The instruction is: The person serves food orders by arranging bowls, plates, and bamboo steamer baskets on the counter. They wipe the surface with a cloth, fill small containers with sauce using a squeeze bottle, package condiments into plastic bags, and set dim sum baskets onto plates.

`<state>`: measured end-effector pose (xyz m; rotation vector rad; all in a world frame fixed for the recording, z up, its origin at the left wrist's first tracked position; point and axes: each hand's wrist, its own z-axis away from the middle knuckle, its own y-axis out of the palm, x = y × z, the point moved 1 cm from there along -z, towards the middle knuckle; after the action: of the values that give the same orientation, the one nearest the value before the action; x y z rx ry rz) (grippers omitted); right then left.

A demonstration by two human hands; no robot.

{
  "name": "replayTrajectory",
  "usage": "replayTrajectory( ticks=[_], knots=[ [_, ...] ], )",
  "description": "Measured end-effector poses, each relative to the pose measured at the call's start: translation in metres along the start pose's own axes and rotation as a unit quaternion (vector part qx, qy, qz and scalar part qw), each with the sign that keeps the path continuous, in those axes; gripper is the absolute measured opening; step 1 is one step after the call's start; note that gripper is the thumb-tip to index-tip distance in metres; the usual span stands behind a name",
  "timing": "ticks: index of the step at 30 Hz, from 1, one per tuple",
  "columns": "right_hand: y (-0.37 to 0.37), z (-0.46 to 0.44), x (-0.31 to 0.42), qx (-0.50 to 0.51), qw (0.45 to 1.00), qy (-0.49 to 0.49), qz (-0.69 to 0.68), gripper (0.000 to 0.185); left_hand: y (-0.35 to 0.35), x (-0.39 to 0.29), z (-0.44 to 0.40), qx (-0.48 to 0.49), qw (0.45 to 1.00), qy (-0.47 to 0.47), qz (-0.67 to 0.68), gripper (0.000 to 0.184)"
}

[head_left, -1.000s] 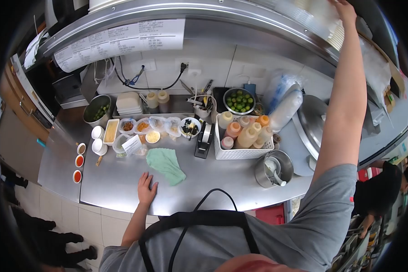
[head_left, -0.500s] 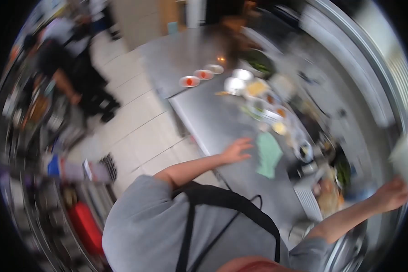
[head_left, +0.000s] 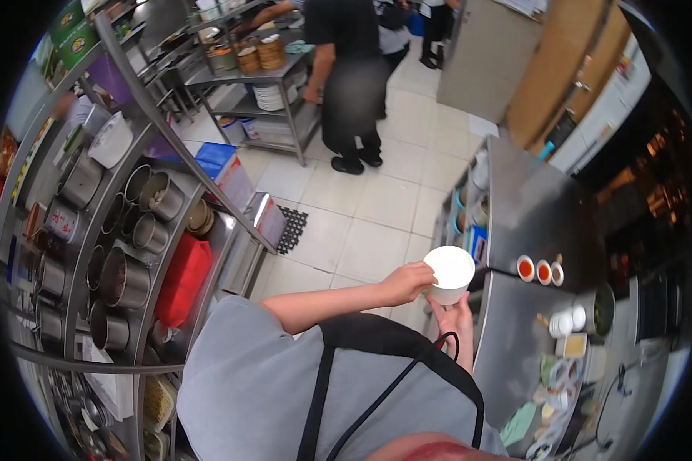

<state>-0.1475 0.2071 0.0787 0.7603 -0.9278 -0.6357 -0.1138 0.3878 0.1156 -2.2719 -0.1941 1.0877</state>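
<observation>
A round white bowl (head_left: 451, 270) is held up in front of me, beside the steel counter's edge. My left hand (head_left: 409, 283) grips its near-left rim with the fingers closed. From below, my right hand (head_left: 455, 319) wraps round the bowl's side and base. Nothing can be made out inside the bowl. Over on the counter (head_left: 507, 330) stand several small white dishes with red contents, such as this dish (head_left: 525, 268).
A steel rack (head_left: 142, 146) with several metal pots stands on the left. Beside it on the floor lies a black mat (head_left: 292, 230). A person in dark clothes (head_left: 354, 84) stands ahead near a steel table. A green cloth (head_left: 519, 423) and several containers lie along the counter.
My view has turned left, toward the rack and floor. My hands were apart and without the bowl; now both hold it together in front of me.
</observation>
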Motion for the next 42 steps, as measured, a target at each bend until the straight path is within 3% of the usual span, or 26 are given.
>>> replayTrajectory(
  ticks=[3, 9, 13, 17, 19, 23, 28, 32, 34, 36, 37, 38, 39, 41, 42],
  knots=[
    [0.018, -0.056, 0.001, 0.021, 0.997, 0.071, 0.02, 0.057, -0.037, 0.053, -0.006, -0.04, 0.997, -0.06, -0.013, 0.012],
    [-0.007, -0.154, 0.08, -0.079, 0.966, -0.097, 0.225, 0.039, -0.13, 0.156, -0.044, -0.192, 0.943, -0.233, -0.141, 0.014],
    [-0.023, -0.236, 0.132, -0.159, 0.911, -0.153, 0.348, 0.032, -0.192, 0.242, -0.057, -0.236, 0.891, -0.299, -0.248, 0.017],
    [-0.015, -0.352, 0.151, -0.158, 0.864, -0.156, 0.451, 0.026, -0.279, 0.299, -0.066, -0.273, 0.81, -0.408, -0.321, 0.019],
    [0.007, -0.411, 0.149, -0.034, 0.751, -0.168, 0.638, 0.022, -0.323, 0.32, -0.062, -0.28, 0.776, -0.373, -0.424, 0.015],
    [0.143, -0.47, 0.122, 0.119, 0.555, -0.278, 0.775, 0.024, -0.406, 0.364, -0.052, -0.329, 0.726, -0.365, -0.482, 0.011],
    [0.214, -0.576, 0.088, 0.127, 0.588, -0.224, 0.767, 0.026, -0.539, 0.444, -0.078, -0.382, 0.68, -0.327, -0.534, 0.011],
    [0.192, -0.665, 0.066, 0.056, 0.608, -0.215, 0.763, 0.026, -0.678, 0.54, -0.121, -0.409, 0.665, -0.279, -0.559, 0.01],
    [0.144, -0.69, 0.058, -0.019, 0.566, -0.207, 0.798, 0.029, -0.746, 0.595, -0.145, -0.442, 0.656, -0.242, -0.562, 0.011],
    [0.104, -0.684, 0.047, -0.137, 0.552, -0.111, 0.815, 0.027, -0.8, 0.65, -0.166, -0.444, 0.66, -0.248, -0.553, 0.011],
    [0.076, -0.677, 0.039, -0.147, 0.55, -0.097, 0.816, 0.023, -0.825, 0.675, -0.177, -0.452, 0.655, -0.258, -0.548, 0.011],
    [0.066, -0.662, 0.027, -0.183, 0.5, -0.069, 0.843, 0.022, -0.846, 0.699, -0.186, -0.444, 0.655, -0.263, -0.552, 0.013],
    [0.056, -0.646, 0.016, -0.186, 0.511, -0.059, 0.837, 0.02, -0.863, 0.721, -0.195, -0.442, 0.663, -0.259, -0.546, 0.013],
    [0.068, -0.612, -0.001, -0.157, 0.46, 0.041, 0.873, 0.022, -0.889, 0.76, -0.208, -0.448, 0.665, -0.28, -0.527, 0.013],
    [0.033, -0.597, -0.015, -0.184, 0.454, 0.073, 0.869, 0.024, -0.898, 0.777, -0.215, -0.445, 0.673, -0.289, -0.515, 0.015]
  ],
)
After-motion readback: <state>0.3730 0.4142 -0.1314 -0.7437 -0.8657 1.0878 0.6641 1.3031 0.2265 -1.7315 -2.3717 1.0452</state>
